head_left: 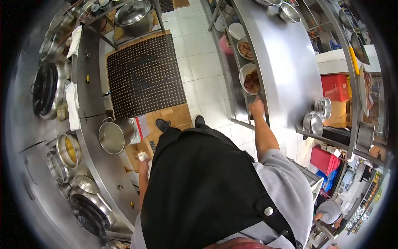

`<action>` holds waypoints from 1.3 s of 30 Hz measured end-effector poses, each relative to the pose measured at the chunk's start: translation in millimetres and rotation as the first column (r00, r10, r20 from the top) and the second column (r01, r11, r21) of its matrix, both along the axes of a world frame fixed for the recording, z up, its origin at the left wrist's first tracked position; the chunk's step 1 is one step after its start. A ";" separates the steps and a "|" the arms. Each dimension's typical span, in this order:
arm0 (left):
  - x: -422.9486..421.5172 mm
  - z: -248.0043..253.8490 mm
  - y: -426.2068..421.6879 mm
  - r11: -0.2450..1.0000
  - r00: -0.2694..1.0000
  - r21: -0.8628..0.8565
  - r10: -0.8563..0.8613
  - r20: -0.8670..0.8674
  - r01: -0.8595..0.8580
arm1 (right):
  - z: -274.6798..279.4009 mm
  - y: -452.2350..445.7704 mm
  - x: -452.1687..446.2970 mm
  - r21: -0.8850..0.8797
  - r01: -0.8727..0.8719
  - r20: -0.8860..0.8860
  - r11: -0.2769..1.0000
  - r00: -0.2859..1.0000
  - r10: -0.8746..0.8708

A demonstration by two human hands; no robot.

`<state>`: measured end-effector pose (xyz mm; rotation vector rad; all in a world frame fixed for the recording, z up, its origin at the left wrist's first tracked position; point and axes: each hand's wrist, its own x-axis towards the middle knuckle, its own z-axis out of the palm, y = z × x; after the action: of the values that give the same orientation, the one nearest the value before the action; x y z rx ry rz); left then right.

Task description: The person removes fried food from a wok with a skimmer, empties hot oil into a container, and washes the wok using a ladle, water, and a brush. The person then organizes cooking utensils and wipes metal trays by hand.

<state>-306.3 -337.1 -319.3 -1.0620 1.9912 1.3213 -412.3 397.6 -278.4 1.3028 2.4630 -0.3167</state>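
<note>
Down at the left, beside the stove front, my left hand [143,162] is closed round a crumpled white cloth [142,156]. My right hand [256,108] is raised to the edge of the steel counter [286,62], its fingers closed on something dark that I cannot make out. Just beyond it, on the shelf under the counter, is a white bowl [244,76] of brown food. A second bowl [245,48] with similar food stands farther along that shelf.
A large pot [112,137] stands on the floor side by the stove. A black rubber mat [145,74] and cardboard [174,120] cover part of the tiled floor. Stacked metal bowls [313,123] are at the counter's right edge. Another person [330,211] is at the lower right.
</note>
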 end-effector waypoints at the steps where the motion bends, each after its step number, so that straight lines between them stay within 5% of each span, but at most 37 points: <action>1: 3.7 -17.2 -10.0 1.000 1.000 0.003 0.009 0.003 -0.009 | 0.2 1.3 -5.4 0.012 -0.021 -0.044 1.000 0.999 0.022; 4: 32.1 -78.4 -32.1 1.000 0.997 -0.018 -0.005 -0.076 0.003 | 3.5 -10.7 -17.5 0.085 0.006 -0.068 0.996 0.998 0.000; 5: -7.6 37.2 19.9 0.931 0.949 -0.188 -0.308 0.063 0.314 | 0.4 -12.3 -18.5 0.097 -0.011 -0.075 0.995 0.997 0.019; 9: 72.4 -118.9 -64.4 0.781 0.838 -0.304 -0.512 0.189 0.546 | 21.8 -31.1 -38.8 0.063 -0.017 -0.024 0.998 1.000 0.018; 15: 16.4 -38.5 -60.6 0.877 0.919 -0.275 -0.383 0.093 0.394 | 49.9 -80.2 -80.6 0.172 0.017 0.016 0.985 1.000 -0.021; 18: -19.1 -108.7 -101.2 0.925 0.939 -0.201 -0.341 -0.056 0.323 | 48.5 -106.6 -111.7 0.166 -0.019 -0.072 0.986 0.997 0.031; 21: -124.8 -32.7 -102.0 0.932 0.951 -0.237 -0.299 -0.075 0.274 | 65.6 -166.7 -164.9 -0.006 -0.157 -0.315 0.988 0.938 0.147; 22: -161.4 -1.7 -98.2 0.935 0.966 -0.286 -0.243 -0.092 0.208 | 44.9 -177.0 -176.9 -0.084 -0.105 -0.255 0.991 0.964 0.080; 23: -188.5 14.1 -104.2 0.941 0.976 -0.305 -0.187 -0.109 0.146 | 26.2 -196.5 -175.7 0.105 -0.342 -0.433 0.934 0.830 0.352; 26: -265.2 81.0 -119.4 0.952 0.976 -0.288 -0.150 -0.158 0.100 | 57.8 -298.4 -227.6 -0.145 -0.530 -0.726 0.836 0.630 0.274; 28: -315.5 156.2 -128.3 0.987 0.952 -0.138 0.041 -0.302 -0.086 | 89.0 -350.8 -288.4 -0.330 -0.429 -0.379 0.841 0.876 0.298; 30: -340.2 130.9 -152.2 0.993 0.945 -0.085 0.044 -0.324 -0.076 | 117.4 -403.4 -361.1 -0.330 -0.552 -0.375 0.766 0.821 0.430; 32: -378.3 177.5 -159.0 0.978 0.921 -0.162 0.064 -0.384 -0.135 | 105.7 -439.4 -437.9 -0.416 -0.701 -0.500 0.579 0.709 0.498; 34: -398.5 180.1 -175.4 0.940 0.786 -0.251 0.027 -0.618 -0.230 | 143.4 -516.1 -530.5 -0.459 -0.787 -0.561 0.412 0.617 0.552; 36: -429.3 206.4 -185.4 0.903 0.758 -0.087 0.297 -0.581 -0.421 | 188.3 -608.1 -627.7 -0.679 -0.683 -0.532 0.268 0.710 0.461; 37: -441.9 210.0 -191.7 0.834 0.676 0.074 0.492 -0.548 -0.547 | 198.4 -653.6 -682.7 -0.643 -0.741 -0.574 0.193 0.633 0.520; 39: -460.7 183.5 -208.4 0.633 0.472 0.286 0.748 -0.467 -0.719 | 229.8 -755.3 -779.5 -0.296 -0.954 -0.857 -0.043 0.245 0.453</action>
<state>-767.0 -545.5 -135.8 -1.8060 1.8762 2.3584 -1191.7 -357.7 -48.5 -0.8463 2.2949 -1.4505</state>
